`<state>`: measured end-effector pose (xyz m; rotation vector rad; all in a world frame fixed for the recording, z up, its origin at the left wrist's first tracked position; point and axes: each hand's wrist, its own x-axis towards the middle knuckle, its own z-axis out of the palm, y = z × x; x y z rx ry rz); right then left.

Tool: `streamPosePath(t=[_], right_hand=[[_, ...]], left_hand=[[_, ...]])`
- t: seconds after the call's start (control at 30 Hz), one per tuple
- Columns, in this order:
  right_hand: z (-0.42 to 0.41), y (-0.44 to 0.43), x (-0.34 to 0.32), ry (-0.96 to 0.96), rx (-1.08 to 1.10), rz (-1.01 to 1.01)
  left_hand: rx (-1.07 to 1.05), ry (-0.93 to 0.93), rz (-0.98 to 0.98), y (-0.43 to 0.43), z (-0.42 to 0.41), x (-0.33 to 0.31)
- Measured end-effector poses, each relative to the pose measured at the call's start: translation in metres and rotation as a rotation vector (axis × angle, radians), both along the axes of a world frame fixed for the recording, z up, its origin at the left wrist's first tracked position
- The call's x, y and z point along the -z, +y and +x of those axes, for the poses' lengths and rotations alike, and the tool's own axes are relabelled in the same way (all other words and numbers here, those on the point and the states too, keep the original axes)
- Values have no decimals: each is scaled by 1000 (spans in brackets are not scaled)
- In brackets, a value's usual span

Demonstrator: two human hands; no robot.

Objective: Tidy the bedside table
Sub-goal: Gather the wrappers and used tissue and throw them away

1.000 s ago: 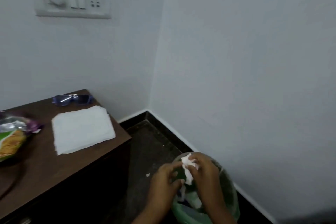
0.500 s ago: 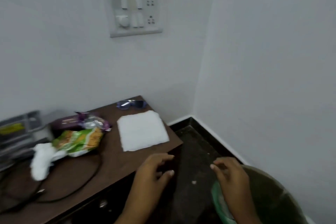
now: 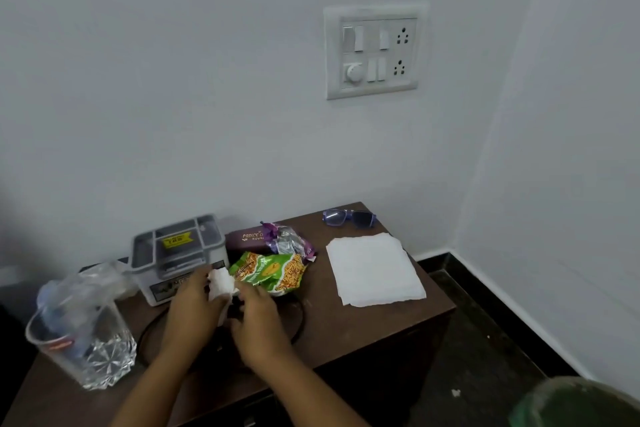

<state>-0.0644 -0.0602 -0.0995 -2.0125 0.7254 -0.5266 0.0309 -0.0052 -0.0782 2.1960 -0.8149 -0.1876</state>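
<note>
The crumpled white tissue (image 3: 220, 282) is at the middle of the table (image 3: 363, 329), just beside the green packet (image 3: 273, 272) and between the two hands. The left hand (image 3: 192, 305) grasps it, fingers curled round its left side. The right hand (image 3: 261, 321) meets its lower edge with bent fingers, but I cannot tell whether it pinches.

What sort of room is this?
Probably a bedroom corner: a small bedside table against the wall, a switch panel above it, sunglasses and a snack packet lying on top.
</note>
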Motion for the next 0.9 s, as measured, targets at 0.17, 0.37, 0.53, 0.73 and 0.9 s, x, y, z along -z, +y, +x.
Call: streamPosePath(t=[0.17,0.37,0.53,0.73,0.9], right_hand=[[9,2,1,-84,52,26],[3,8,-16,-219,-14,122],[2,22,-33,-312,-90,60],[-32,21,-49,-345,16,-34],[-124,-6,-44,-351,202,-102]], left_hand=[[-39,-52,18,1,0,-2],[-168,-17,-130,23,-7,-19],[-225,90,-343,40,-18,-36],[-22,266,-363,51,-40,-43],[229,269,-326,19,-120,-33]])
